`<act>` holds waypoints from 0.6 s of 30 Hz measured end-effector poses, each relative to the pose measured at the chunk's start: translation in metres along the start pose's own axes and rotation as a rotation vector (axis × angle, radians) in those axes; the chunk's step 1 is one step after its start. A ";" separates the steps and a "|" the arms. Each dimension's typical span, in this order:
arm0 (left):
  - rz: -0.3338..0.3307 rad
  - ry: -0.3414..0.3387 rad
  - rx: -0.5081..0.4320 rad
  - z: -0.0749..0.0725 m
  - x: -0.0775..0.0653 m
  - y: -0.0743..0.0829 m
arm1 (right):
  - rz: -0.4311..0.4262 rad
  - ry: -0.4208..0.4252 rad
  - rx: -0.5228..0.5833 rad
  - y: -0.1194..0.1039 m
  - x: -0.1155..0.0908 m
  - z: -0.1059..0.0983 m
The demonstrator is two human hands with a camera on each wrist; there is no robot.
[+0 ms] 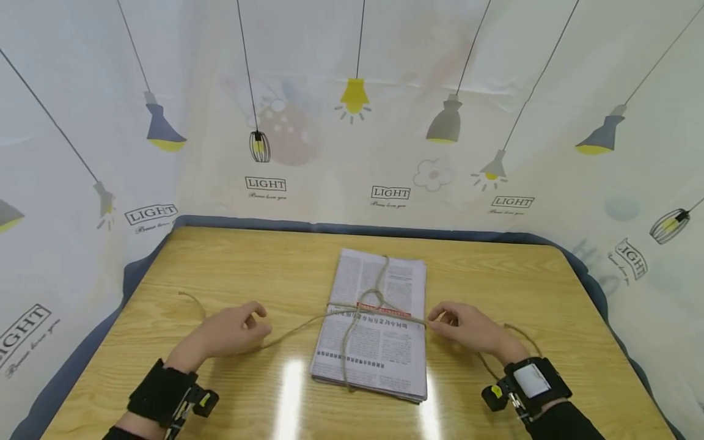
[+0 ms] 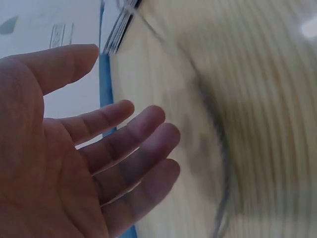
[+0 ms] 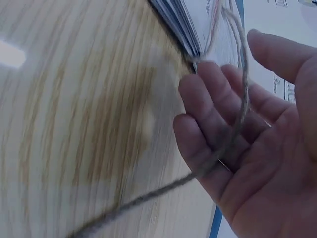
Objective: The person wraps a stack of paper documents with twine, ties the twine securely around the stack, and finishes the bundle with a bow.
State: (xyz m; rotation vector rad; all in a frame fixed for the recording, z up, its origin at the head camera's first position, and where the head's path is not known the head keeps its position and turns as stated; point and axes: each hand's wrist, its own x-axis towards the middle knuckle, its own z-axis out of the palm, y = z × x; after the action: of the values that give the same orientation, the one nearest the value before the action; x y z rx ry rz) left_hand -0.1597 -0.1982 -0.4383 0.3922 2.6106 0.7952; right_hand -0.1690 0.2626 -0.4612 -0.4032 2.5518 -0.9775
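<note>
On the yellow wood-grain table (image 1: 264,256), twisted tan twine (image 3: 244,101) already crosses the flat, grey printed newspaper stack (image 1: 385,348) mid-table, its trailing ends seemingly left to fasten, the relaxed left hand (image 1: 233,330) and right hand (image 1: 473,327) gripping nothing.

A white, lamp-printed backdrop (image 1: 341,156) stands behind and beside a wooden table (image 1: 264,263).

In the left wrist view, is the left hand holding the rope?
No, the rope passes beyond the fingertips of the left hand, with a visible gap between them.
</note>
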 end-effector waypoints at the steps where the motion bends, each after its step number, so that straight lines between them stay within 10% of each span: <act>1: 0.007 -0.004 0.005 0.006 0.006 0.005 | -0.004 0.005 0.006 -0.001 0.002 0.002; 11: 0.155 0.125 0.111 0.067 0.059 0.060 | -0.133 0.063 0.010 -0.004 0.017 0.018; 18: 0.187 0.280 0.095 0.060 0.058 0.060 | -0.096 0.054 0.037 -0.005 0.008 0.016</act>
State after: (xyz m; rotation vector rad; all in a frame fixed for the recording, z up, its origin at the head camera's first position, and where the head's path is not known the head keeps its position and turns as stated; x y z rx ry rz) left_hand -0.1762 -0.1006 -0.4653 0.5988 2.9125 0.8403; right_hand -0.1680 0.2468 -0.4707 -0.4987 2.5786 -1.0826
